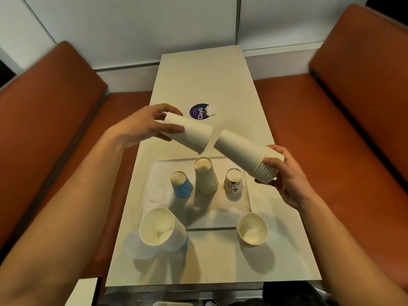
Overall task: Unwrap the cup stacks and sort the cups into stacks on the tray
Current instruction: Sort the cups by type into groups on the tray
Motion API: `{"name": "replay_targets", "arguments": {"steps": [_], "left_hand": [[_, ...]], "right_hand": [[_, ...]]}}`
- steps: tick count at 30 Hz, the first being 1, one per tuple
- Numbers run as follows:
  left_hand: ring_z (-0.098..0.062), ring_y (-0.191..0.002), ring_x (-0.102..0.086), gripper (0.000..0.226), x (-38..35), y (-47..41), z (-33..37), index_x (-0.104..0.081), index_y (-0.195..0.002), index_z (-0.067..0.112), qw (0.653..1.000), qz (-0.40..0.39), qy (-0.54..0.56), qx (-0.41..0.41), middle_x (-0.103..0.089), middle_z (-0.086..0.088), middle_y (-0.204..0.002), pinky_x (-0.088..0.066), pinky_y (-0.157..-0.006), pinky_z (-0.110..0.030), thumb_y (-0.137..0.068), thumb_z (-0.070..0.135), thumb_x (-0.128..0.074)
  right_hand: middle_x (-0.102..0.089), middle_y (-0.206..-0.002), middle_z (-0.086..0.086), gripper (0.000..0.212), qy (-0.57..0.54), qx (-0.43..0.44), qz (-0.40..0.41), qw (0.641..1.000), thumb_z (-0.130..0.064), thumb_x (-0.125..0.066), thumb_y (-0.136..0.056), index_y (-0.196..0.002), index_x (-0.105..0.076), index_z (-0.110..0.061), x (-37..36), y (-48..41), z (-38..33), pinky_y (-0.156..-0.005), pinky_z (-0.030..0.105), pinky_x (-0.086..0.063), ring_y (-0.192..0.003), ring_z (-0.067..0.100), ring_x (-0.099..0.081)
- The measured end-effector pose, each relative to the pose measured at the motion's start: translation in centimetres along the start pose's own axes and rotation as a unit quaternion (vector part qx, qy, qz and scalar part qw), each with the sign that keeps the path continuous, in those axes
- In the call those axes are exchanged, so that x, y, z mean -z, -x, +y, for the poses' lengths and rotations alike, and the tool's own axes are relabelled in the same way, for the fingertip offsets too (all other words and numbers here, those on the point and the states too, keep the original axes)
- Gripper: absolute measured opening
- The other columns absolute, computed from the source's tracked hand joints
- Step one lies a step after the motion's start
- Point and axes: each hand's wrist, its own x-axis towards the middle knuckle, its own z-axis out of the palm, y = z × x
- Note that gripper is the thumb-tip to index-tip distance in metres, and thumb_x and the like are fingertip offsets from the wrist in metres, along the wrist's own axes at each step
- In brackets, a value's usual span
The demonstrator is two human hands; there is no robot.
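Though begun, unfinished: three upturned stacks (205,176) on white plastic tray (152,173); short cream paper cup stack (192,135) gripped in left hand (141,125), longer cream stack (240,151) in right hand (286,176); two upright white paper cups (159,226) unsorted.

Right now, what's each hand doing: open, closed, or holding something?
Left hand: grips a short stack of white cups, held in the air.
Right hand: grips the rim end of a longer white cup stack.
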Motion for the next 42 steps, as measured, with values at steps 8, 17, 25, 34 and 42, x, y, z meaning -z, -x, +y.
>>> {"name": "replay_targets", "arguments": {"steps": [8, 17, 25, 34, 42], "left_hand": [[-0.021, -0.107, -0.052, 0.067, -4.7, -1.1, -0.6, -0.051, -0.137, 0.030, 0.935, -0.008, -0.355, -0.018, -0.055, 0.003, -0.130, -0.042, -0.086, -0.032, -0.080, 0.029, -0.087], [-0.022, -0.107, -0.054, 0.070, -10.0, -4.7, -3.8, -0.047, -0.140, 0.027, 0.872, -0.102, -0.477, -0.043, -0.053, -0.003, -0.133, -0.046, -0.086, -0.033, -0.081, 0.023, -0.085], [-0.027, -0.111, -0.056, 0.070, -12.1, -5.7, -6.4, -0.047, -0.140, 0.026, 0.847, -0.135, -0.513, -0.035, -0.054, -0.005, -0.133, -0.052, -0.089, -0.040, -0.081, 0.020, -0.084], [-0.029, -0.134, -0.051, 0.071, -7.1, -4.2, -3.9, -0.032, -0.155, 0.027, 0.941, -0.071, -0.329, 0.007, -0.050, -0.007, -0.149, -0.045, -0.110, -0.042, -0.095, 0.010, -0.066], [-0.029, -0.100, -0.069, 0.050, -6.8, -0.3, -0.8, -0.053, -0.141, 0.023, 0.985, -0.105, 0.123, 0.053, -0.063, -0.008, -0.127, -0.061, -0.087, -0.042, -0.098, 0.047, -0.060]], "right_hand": [[-0.062, -0.111, 0.004, 0.037, -0.015, 0.008, 0.044, 0.999, -0.003, -0.061, -0.094, -0.126, -0.054, -0.020, 0.6, -0.2, 0.0, -0.081, 0.048, -0.057, -0.097, 0.023, -0.061], [-0.062, -0.115, 0.007, 0.040, -0.005, 0.001, 0.028, 1.000, -0.004, -0.064, -0.094, -0.129, -0.054, -0.019, 0.4, 0.0, 0.3, -0.083, 0.050, -0.054, -0.098, 0.025, -0.059], [-0.062, -0.114, 0.008, 0.041, 0.007, -0.009, 0.006, 1.000, -0.006, -0.066, -0.093, -0.131, -0.055, -0.019, 0.3, -0.1, 0.4, -0.089, 0.055, -0.052, -0.099, 0.028, -0.059], [-0.064, -0.111, 0.006, 0.044, 0.000, -0.011, -0.026, 1.000, -0.007, -0.072, -0.089, -0.128, -0.057, -0.020, -0.2, 0.0, 0.3, -0.085, 0.049, -0.054, -0.097, 0.026, -0.061], [-0.062, -0.126, 0.011, 0.056, 0.014, -0.010, -0.066, 0.998, -0.016, -0.078, -0.075, -0.129, -0.062, -0.022, -1.7, 0.0, -0.1, -0.091, 0.056, -0.057, -0.107, 0.031, -0.062]]}}
